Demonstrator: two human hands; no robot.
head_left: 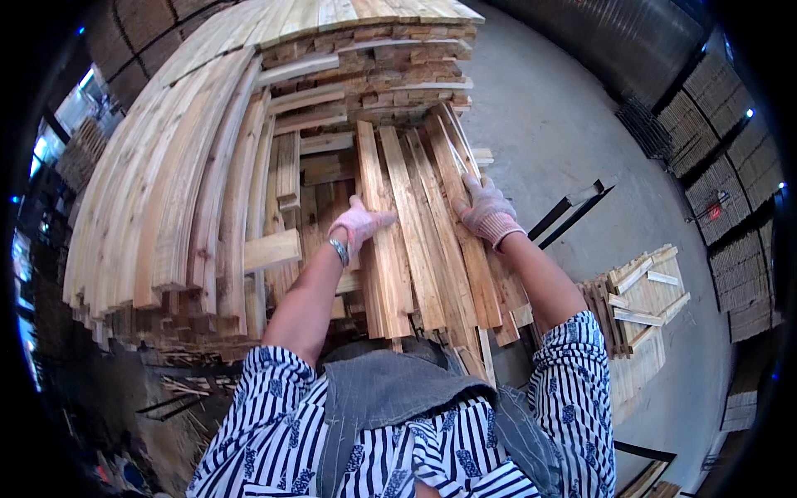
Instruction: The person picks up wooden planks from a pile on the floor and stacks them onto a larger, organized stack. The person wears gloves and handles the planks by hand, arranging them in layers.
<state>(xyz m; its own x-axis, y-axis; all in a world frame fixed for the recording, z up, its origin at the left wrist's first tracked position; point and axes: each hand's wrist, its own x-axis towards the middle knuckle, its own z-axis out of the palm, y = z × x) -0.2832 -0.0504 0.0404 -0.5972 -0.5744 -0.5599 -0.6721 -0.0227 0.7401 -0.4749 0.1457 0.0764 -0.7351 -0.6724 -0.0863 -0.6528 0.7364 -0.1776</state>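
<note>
Several long, narrow wooden boards lie side by side in front of me, pointing away from my body. My left hand, in a pinkish work glove, grips the leftmost board of this bundle, with its thumb across the top and its fingers partly hidden along the outer side. On the opposite side, my right hand, also gloved, holds the bundle's right edge, its fingers lying along the outermost boards. The boards fan slightly, with narrow gaps between some of them. Their near ends reach close to my apron.
A large stack of boards stands to the left and continues behind the bundle. A short board juts from it. Black metal bars stick out on the right, near a lower pile of wood on the grey floor.
</note>
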